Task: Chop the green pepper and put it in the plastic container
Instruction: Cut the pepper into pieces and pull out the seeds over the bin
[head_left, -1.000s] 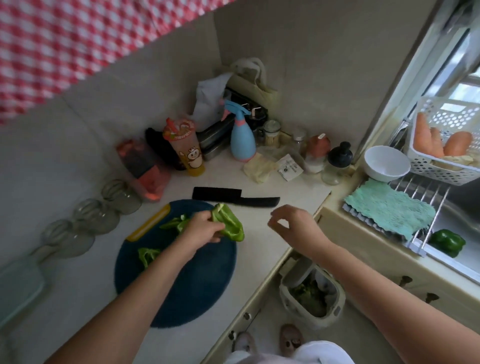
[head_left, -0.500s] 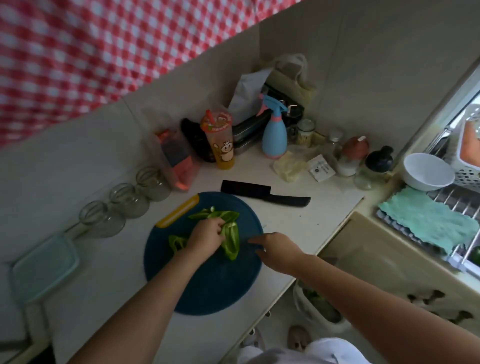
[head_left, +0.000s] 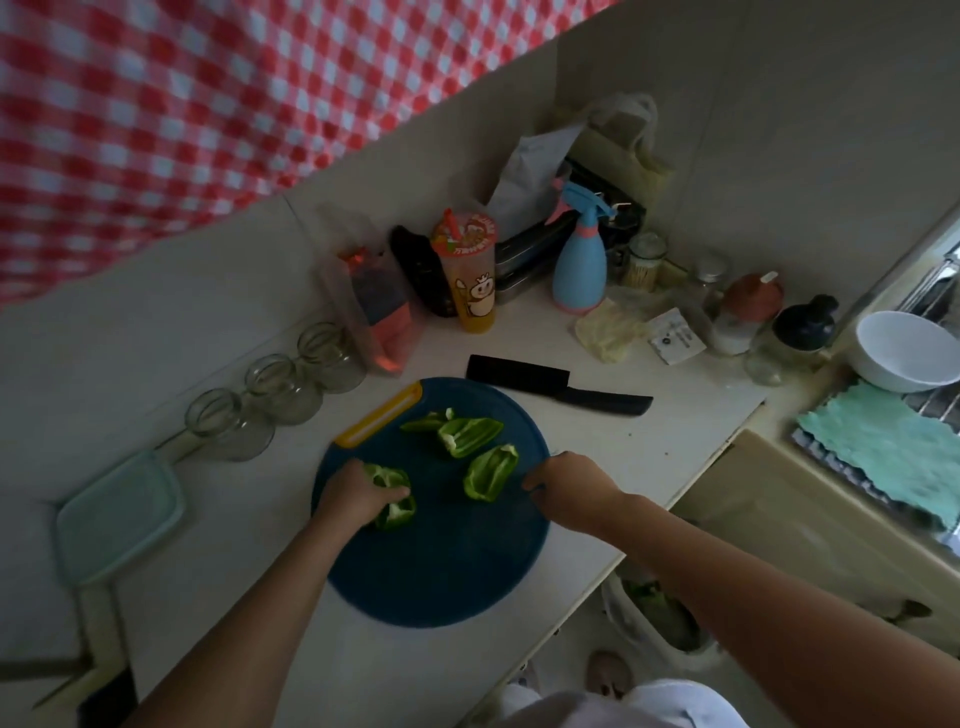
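The left hand (head_left: 358, 493) is gripping one green pepper piece (head_left: 397, 512) on the blue cutting board (head_left: 441, 571), with the fingers curling over it. The other pepper pieces (head_left: 470, 436) are lying loose on the far half of the board. The right hand (head_left: 571, 488) is resting at the board's right edge with bent fingers; I cannot tell if it is holding anything. The plastic container (head_left: 119, 514) is sitting on the desk (head_left: 649, 441), well left of the board. The black knife (head_left: 561, 384) is lying just behind the board. The printing on the cartoon cup (head_left: 467, 275) is too blurred for reading.
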